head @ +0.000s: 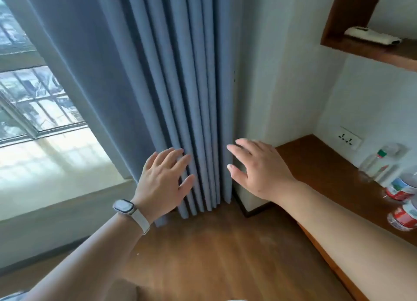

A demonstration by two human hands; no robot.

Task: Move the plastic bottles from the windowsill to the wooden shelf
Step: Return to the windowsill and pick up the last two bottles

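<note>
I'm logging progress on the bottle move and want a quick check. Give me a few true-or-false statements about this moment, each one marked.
1. The left hand and the right hand are both open and hold nothing. True.
2. A watch sits on the left wrist. True.
3. The plastic bottles stand on the windowsill. False: those in view stand on the wooden shelf at the right, and the visible part of the windowsill bears none.
4. The curtain is red. False: it is blue-grey.
5. A wall socket sits above the shelf. True.
</note>
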